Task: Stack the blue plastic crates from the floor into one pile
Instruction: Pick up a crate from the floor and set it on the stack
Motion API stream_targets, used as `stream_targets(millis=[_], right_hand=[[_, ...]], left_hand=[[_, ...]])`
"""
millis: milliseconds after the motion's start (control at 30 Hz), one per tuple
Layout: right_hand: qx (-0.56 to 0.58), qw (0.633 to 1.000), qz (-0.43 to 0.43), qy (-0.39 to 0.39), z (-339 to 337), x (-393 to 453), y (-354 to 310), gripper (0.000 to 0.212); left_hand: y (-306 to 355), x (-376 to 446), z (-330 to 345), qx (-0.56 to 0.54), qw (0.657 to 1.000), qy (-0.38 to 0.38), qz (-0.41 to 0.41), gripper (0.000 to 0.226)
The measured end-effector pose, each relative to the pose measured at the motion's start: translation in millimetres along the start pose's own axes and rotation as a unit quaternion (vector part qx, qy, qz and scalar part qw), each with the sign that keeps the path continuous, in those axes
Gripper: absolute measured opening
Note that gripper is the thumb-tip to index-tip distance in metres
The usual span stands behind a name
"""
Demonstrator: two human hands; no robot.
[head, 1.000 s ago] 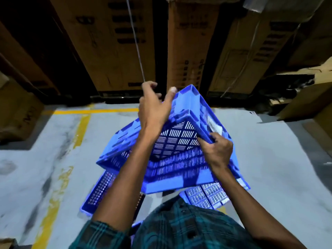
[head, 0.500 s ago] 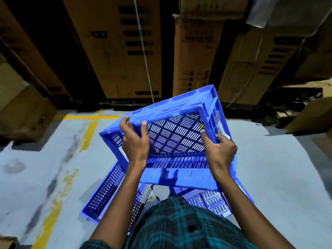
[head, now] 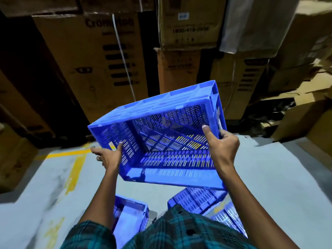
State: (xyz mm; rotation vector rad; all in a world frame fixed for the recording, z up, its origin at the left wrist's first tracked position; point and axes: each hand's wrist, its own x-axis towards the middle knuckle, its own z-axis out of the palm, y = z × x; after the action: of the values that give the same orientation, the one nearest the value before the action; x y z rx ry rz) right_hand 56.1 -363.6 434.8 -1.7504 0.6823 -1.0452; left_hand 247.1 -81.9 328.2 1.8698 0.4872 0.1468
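I hold a blue slatted plastic crate (head: 161, 139) in the air in front of me, its open side turned toward me and tilted. My left hand (head: 107, 156) grips its left wall near the lower corner. My right hand (head: 221, 146) clamps its right wall, thumb inside. Below, on the floor by my body, lie two more blue crates: one at the lower left (head: 131, 215) and one at the lower right (head: 203, 201), both partly hidden by my arms and shirt.
Tall stacked cardboard boxes (head: 100, 65) form a wall straight ahead. More cartons (head: 305, 126) are heaped at the right and a box (head: 12, 159) stands at the left. The grey floor (head: 280, 177) carries yellow painted lines (head: 71, 169).
The crate has been raised and turned so its open side faces me. My left hand slid from the top edge to the left wall. The view tilted up.
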Motion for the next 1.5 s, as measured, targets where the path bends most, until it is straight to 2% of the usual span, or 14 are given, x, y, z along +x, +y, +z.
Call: stream_targets(millis=[200,367,533,667,767,933,1100,1300,1500], right_hand=[[0.027,1.000,0.008,-0.001,37.9,-0.1,-0.9,0.061],[0.023,0.999,0.026,-0.017,68.0,-6.6,5.4,0.064],[-0.008,0.998,0.057,0.005,92.2,-9.4,22.3,0.066],[-0.055,0.991,0.115,0.048,97.9,-5.4,44.1,0.065],[-0.079,0.985,0.143,0.047,97.7,-7.2,59.2,0.065],[-0.074,0.980,0.178,0.043,99.7,-5.2,89.5,0.062],[-0.136,0.971,0.196,0.020,108.3,27.7,118.1,0.059],[-0.170,0.966,0.188,-0.051,124.4,81.0,136.6,0.026],[-0.131,0.969,0.198,-0.069,145.9,119.3,149.1,0.020]], left_hand=[[12.9,76.1,3.4,-0.087,0.993,0.032,-0.079,0.079],[-8.5,115.3,-9.1,-0.070,0.985,0.034,-0.153,0.053],[-27.8,128.0,-13.5,-0.085,0.986,0.006,-0.141,0.041],[-49.2,128.7,-16.0,-0.042,0.993,-0.016,-0.112,0.032],[-59.6,120.2,-11.7,-0.026,0.993,-0.009,-0.116,0.022],[-62.1,106.9,-1.6,0.017,0.988,0.043,-0.145,0.027],[-43.6,101.1,17.7,0.038,0.983,0.085,-0.155,0.022],[-20.8,106.8,44.2,0.045,0.979,0.131,-0.152,0.023],[10.8,138.8,73.1,0.021,0.977,0.163,-0.136,0.023]])
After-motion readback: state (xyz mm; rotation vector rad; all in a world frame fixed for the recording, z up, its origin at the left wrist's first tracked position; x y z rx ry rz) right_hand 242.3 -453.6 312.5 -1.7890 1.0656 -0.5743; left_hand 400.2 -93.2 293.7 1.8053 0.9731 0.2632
